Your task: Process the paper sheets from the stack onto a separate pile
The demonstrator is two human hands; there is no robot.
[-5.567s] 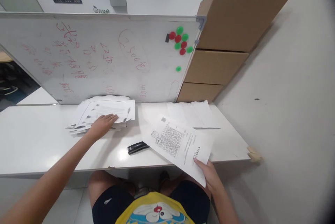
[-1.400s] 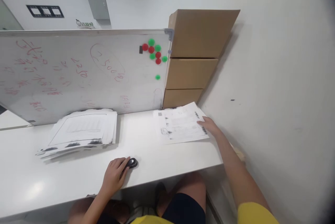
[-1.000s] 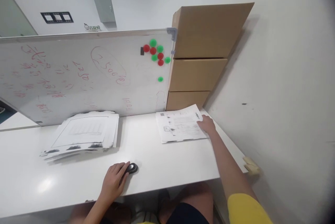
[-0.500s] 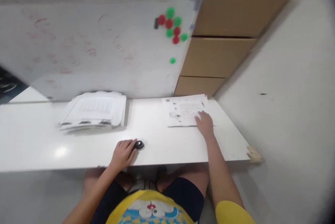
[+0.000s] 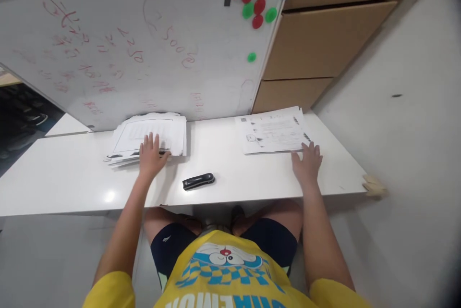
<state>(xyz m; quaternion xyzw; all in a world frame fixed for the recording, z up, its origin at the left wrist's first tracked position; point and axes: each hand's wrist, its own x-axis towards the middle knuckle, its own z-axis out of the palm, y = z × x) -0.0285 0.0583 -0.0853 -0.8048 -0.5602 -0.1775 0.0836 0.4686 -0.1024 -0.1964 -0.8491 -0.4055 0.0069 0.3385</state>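
My left hand (image 5: 151, 156), fingers spread, is over the front part of a thick, uneven stack of papers (image 5: 126, 136) at the left of the desk. Whether it presses on the sheets I cannot tell. At the lower right corner of a second, neater pile of printed papers (image 5: 275, 130) is my right hand (image 5: 308, 161), its fingers apart and the tips at the pile's edge. Between the two hands a black stapler (image 5: 198, 181) lies on the desk near its front edge, with neither hand on it.
The white desk (image 5: 230, 173) backs onto a whiteboard (image 5: 162, 72) with red writing and several red and green magnets. Brown cardboard boxes (image 5: 324, 43) are stacked behind at the right, beside a pale wall (image 5: 406, 144). Padding (image 5: 374, 187) covers the desk's front right corner.
My left hand has let go of the stapler and moved up and left to the thick paper stack. My right hand has slid toward the right corner of its pile. The view has shifted.
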